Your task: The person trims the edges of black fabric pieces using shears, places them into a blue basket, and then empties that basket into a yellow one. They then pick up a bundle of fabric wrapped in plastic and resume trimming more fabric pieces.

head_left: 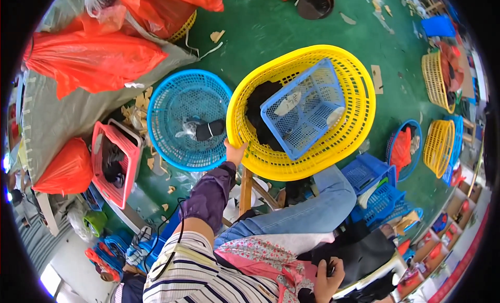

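My left hand (235, 151), in a purple sleeve cover, is closed on the near left rim of a large yellow oval basket (368, 102). Inside that basket a blue rectangular mesh basket (307, 128) lies tilted, with dark cloth (257, 107) beside and under it. Low in the picture, by my lap, the fingers of my right hand (329, 283) curl around a small black object (330, 267) whose kind I cannot make out. A round blue basket (174, 84) stands just left of the yellow one, holding a dark bundle (210, 130) and some clear plastic.
Red plastic bags (96, 58) lie on a grey sheet (52, 110) at the left. A pink basket (127, 172) with dark items leans nearby. Blue crates (367, 172) stand close on the right, with yellow baskets (438, 141) beyond. Scraps litter the green floor (250, 32).
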